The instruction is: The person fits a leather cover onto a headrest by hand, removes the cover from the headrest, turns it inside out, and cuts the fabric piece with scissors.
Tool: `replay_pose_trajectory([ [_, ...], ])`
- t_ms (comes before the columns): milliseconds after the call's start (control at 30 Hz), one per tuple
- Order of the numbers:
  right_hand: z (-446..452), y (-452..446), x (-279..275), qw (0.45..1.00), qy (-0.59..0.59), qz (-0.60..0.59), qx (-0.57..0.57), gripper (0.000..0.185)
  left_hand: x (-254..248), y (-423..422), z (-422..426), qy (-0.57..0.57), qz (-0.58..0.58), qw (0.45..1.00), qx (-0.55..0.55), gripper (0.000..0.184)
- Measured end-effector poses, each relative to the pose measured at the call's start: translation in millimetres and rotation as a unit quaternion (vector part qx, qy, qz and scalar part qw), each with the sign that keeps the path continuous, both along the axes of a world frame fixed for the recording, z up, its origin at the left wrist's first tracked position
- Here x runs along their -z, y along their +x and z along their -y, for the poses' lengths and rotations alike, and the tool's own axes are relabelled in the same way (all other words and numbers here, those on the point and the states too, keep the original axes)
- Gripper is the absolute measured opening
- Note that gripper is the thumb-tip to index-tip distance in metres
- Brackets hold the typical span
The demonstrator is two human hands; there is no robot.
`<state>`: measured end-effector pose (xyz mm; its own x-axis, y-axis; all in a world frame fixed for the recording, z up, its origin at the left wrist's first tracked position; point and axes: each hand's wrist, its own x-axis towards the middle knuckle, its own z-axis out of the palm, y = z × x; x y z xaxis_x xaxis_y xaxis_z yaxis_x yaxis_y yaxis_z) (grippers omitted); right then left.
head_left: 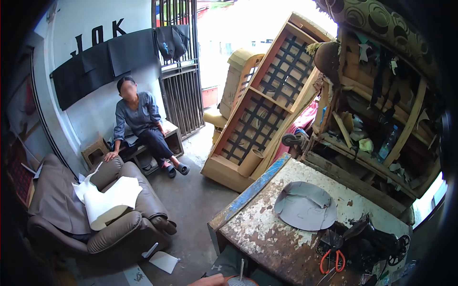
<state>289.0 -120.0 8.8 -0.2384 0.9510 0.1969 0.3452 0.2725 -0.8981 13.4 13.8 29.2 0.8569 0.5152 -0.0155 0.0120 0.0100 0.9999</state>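
At the bottom edge, a small part of my left hand [210, 280] shows, and its fingers are mostly cut off by the frame. Just right of it is a round orange-rimmed thing [242, 281] with an upright metal rod; whether I touch it cannot be made out. My right hand is out of view. On the worn worktable [253, 224] lies a rounded grey piece of material [305, 214]. Scissors with orange handles [332, 261] rest beside a black sewing machine [372, 240].
A brown recliner [114, 238] holds white sheet material [112, 198]. Another person [138, 114] sits by the wall, one hand on the recliner. An upended sofa frame [260, 102] leans near the gate [181, 90]. A white scrap [164, 261] lies on the floor.
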Motion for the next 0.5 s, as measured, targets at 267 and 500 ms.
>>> replay_pose_trajectory([
  [267, -9.7, -41.3, 11.8, 0.986, 0.032, 0.024, 0.163, 0.049, 11.3, 1.9, -13.9, -0.088, -0.035, 0.995, 0.012, 0.035],
  [500, -10.2, -34.2, 5.8, 0.983, 0.026, 0.037, 0.180, 0.030, 24.4, 47.4, 19.9, 0.358, 0.047, 0.860, -0.361, 0.017],
])
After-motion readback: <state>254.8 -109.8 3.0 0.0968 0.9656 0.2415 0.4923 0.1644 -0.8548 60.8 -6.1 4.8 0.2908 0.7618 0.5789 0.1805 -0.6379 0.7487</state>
